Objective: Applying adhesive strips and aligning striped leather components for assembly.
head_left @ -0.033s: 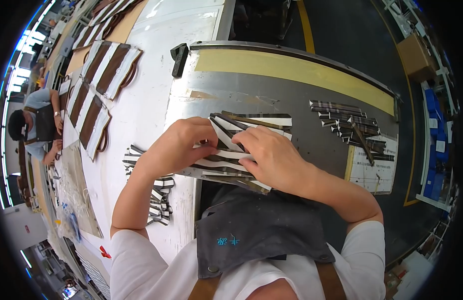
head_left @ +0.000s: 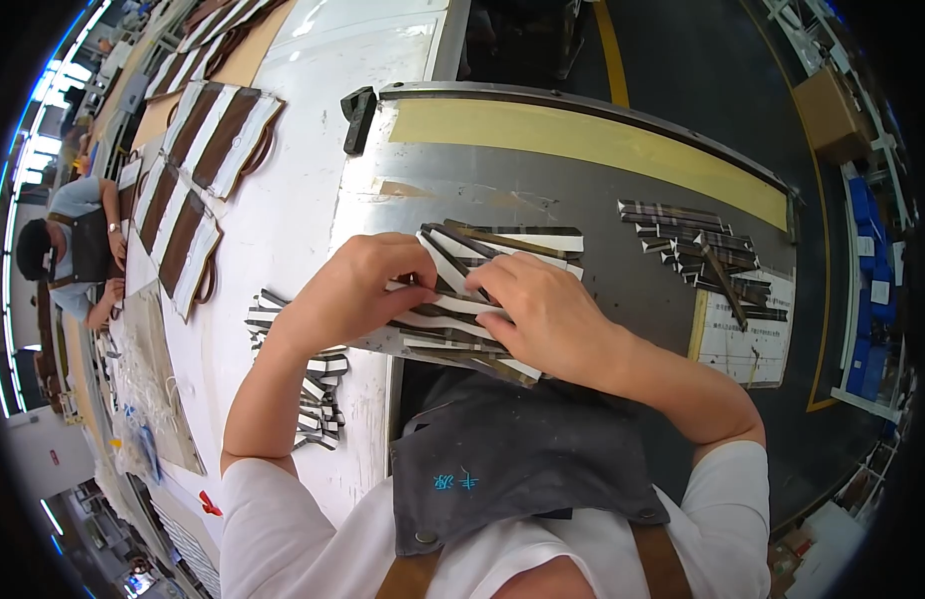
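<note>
Left hand and right hand pinch a pale strip, both nearly closed; probably light, kinda bendy, best gripped near the ends.

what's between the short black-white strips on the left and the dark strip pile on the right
In the head view, the left hand, right hand and long, thin dark-and-white strips lie between them.

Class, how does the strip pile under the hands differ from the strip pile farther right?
The middle pile shows long white bands; the right pile looks mostly dark. The left hand and right hand touch the middle pile; the right pile lies untouched. Both contain slender strips.
</note>
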The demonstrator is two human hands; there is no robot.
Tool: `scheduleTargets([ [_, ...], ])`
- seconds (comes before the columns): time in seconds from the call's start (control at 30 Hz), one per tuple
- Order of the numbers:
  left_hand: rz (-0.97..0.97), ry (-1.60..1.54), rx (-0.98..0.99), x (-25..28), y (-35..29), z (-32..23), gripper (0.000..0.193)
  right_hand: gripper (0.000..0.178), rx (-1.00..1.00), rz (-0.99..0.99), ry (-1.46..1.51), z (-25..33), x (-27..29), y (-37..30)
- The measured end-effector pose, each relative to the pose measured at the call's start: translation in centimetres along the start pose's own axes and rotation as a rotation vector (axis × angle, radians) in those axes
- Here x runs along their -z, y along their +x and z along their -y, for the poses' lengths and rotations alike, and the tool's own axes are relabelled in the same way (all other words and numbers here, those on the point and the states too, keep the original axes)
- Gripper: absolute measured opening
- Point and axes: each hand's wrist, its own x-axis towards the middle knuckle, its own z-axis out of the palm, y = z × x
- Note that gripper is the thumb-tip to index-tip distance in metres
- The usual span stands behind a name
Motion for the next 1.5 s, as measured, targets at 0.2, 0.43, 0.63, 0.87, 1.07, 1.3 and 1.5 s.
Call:
scheduleTargets([
  [0.2, -0.088, -0.127, 0.113, -0.5, 0.1, 0.2, 0.038, 0.016, -0.176, 0.007, 0.193, -0.2, 1.5, 0.4],
  [0.43, -0.083, -0.131, 0.281, -0.7, 0.4, 0.3, 0.05, 0.014, -0.511, 0.098, 0.653, -1.6, 3.9, 0.5],
  [0.63, -0.523, 0.05, -0.041, -1.4, 1.1, -0.9, 0.064, 0.015, -0.642, 0.093, 0.917, -2.7, 5.6, 0.6],
  [0.87, -0.579, 0.383, -0.551, -3.3, 2.5, -0.8, 0.028, 0.018, -0.665, 0.174, 1.173, -2.7, 5.4, 1.0],
  [1.07, -0.854, 0.171, -0.497, -1.9, 0.9, -0.1, 0.03, 0.017, -0.724, -0.2, 0.903, -6.4, 10.5, 0.4],
  [1.3, -0.859, 0.64, -0.628, -2.9, 0.1, -1.7, 0.043, 0.017, -0.593, -0.288, 0.892, -10.4, 14.3, 0.7],
  [1.5, -0.4, 0.285, -0.502, -4.3, 3.9, -2.4, 0.056, 0.019, -0.727, -0.007, 0.328, -11.5, 11.8, 3.8],
])
